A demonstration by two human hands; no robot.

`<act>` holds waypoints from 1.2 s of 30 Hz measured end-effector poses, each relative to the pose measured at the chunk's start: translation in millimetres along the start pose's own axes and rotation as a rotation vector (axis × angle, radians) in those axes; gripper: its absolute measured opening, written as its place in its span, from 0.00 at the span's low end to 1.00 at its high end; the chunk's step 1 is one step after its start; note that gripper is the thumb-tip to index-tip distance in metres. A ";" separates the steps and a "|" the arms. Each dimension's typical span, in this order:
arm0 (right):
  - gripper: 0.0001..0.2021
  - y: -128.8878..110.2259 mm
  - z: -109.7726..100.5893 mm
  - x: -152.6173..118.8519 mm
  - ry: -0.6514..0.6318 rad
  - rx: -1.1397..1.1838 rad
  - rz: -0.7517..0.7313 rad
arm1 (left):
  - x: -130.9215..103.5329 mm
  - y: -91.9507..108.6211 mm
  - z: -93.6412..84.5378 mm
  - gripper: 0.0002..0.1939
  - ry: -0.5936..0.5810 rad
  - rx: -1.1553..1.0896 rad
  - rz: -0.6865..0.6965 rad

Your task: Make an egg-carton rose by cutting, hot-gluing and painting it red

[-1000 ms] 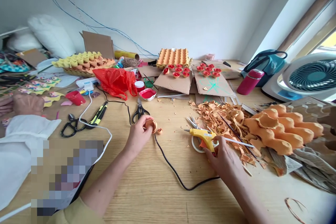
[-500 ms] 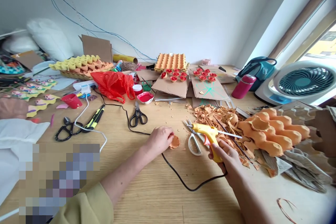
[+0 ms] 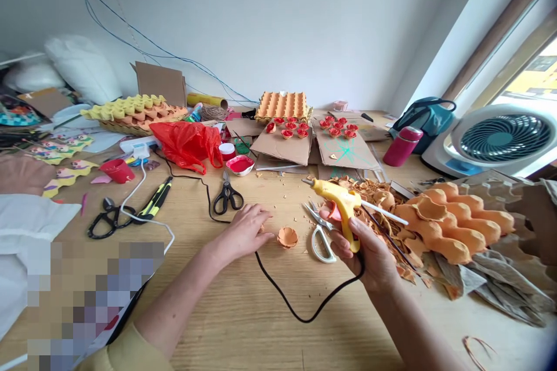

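My right hand [image 3: 363,246] is wrapped round the handle of a yellow glue gun [image 3: 342,200], its nozzle pointing up and left, with a white glue stick in its back. A small orange flower-shaped cup [image 3: 288,237] stands on the table between my hands. Just left of it, my left hand [image 3: 248,231] rests near the tabletop with curled fingers; an orange bit shows at its fingertips, mostly hidden. The gun's black cord loops across the table below the cup. White-handled scissors [image 3: 322,243] lie right of the cup.
Orange scraps [image 3: 365,191] and an egg tray [image 3: 456,220] lie at the right. Black scissors [image 3: 228,197], a red paint dish [image 3: 240,165] and cutters [image 3: 107,217] are at the left. Red flowers stand on cardboard [image 3: 348,151] behind. Another person's hand [image 3: 21,174] is far left.
My left hand has moved left, off the orange cup, which now shows whole. The glue gun in my right hand has risen and shifted slightly left.
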State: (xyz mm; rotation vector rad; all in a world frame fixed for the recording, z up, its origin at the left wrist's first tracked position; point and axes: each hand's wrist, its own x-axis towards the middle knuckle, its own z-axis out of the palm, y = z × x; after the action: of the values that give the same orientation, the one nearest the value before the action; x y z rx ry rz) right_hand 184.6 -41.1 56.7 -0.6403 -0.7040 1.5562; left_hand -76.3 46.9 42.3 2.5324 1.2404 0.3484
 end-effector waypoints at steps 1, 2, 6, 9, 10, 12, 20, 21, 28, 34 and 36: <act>0.15 4.5 -2.1 -0.1 0.000 0.008 -0.006 | -1.6 -0.5 -0.6 0.22 -0.029 0.010 -0.007; 0.15 8.6 -4.5 -0.8 0.005 0.011 -0.005 | -2.8 -0.4 -0.8 0.22 -0.052 0.023 -0.015; 0.16 15.7 -12.4 -5.5 0.028 -0.023 -0.005 | -3.7 -0.3 0.0 0.18 -0.067 0.074 -0.062; 0.14 15.3 -14.5 -6.8 0.022 -0.067 -0.015 | -1.5 -5.1 1.3 0.14 -0.029 0.053 -0.068; 0.13 15.3 -14.7 -7.0 0.011 -0.081 -0.007 | -0.5 -6.8 1.3 0.13 -0.022 0.046 -0.064; 0.14 16.0 -14.5 -7.5 -0.023 -0.108 0.016 | 1.6 -8.5 -0.2 0.11 0.009 0.032 -0.063; 0.17 15.5 -8.1 -14.8 -0.084 -0.201 0.017 | 11.1 20.7 -3.2 0.11 0.279 -0.767 -0.152; 0.18 15.7 -7.3 -15.5 -0.081 -0.216 0.007 | 11.5 24.5 -0.8 0.13 0.263 -0.927 -0.169; 0.23 21.9 -4.7 -20.5 -0.063 -0.385 -0.023 | 11.6 27.6 13.8 0.21 0.180 -1.684 -0.355; 0.23 19.2 -1.0 -24.4 -0.034 -0.454 -0.018 | 11.3 26.1 13.1 0.20 0.192 -1.784 -0.316; 0.23 18.4 -0.6 -24.2 -0.046 -0.461 -0.014 | 10.7 26.6 12.8 0.19 0.189 -1.784 -0.304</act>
State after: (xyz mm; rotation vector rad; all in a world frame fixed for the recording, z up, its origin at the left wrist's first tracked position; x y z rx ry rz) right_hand 175.3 -66.3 42.6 -0.9375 -1.1149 1.4058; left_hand -46.3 37.9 41.1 0.7821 0.6538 1.0061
